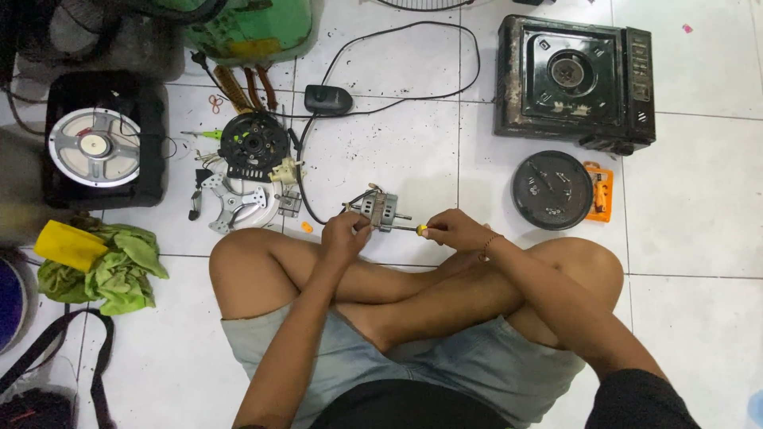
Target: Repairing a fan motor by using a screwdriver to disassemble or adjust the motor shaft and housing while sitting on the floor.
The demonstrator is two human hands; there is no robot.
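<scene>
**Grey metal motor in my hands**

Grey metal is what I hold. My left hand [343,236] is curled around the small motor [378,210], gripping its left end. The motor sits just above my crossed legs, over the white tile floor [397,151]. Its long way runs left to right, and its thin shaft pokes out to the right.

My right hand [453,230] is closed around a screwdriver [416,229] with a yellow handle. The screwdriver lies flat, left to right too, and its tip points left and touches the motor.

A black wire [397,103] runs from the motor up over the floor and loops near a black plug box [328,99].

To my right lies a round dark lid [551,191] with small screws on it. An orange flat pack [602,191] peeks out just beside it. Above them stands a black square stove [574,83].

To my left lies a black round fan part [253,143] and a white metal bracket [234,202]. Farther left is a black box with a round speaker [95,147]. Below it lies a green cloth [119,270] with a yellow thing [67,245] on it. A green tank [250,28] stands at the top edge.

There is open floor between the motor and the stove, and more at the right side. The left side is crowded.
</scene>
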